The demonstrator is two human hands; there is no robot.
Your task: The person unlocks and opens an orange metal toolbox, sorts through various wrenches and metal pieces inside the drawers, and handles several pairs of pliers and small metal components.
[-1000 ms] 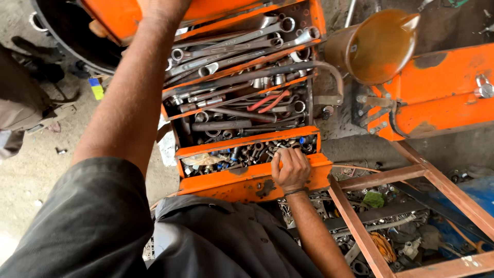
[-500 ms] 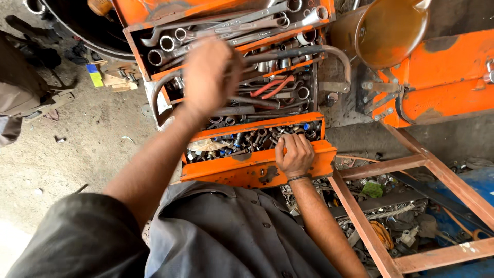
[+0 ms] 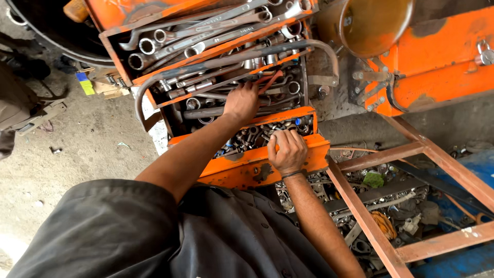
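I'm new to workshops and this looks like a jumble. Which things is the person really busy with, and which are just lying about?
In use:
- left hand reaching among the spanners in the orange toolbox
- right hand gripping the front tray of sockets

Lying about:
- brass-coloured funnel
- rust-red metal frame
- parts heap below the frame
- scraps on the floor

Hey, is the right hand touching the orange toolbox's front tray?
Touching. The head view shows the right hand with fingers curled over the front tray's edge of the orange toolbox, no gap between them.
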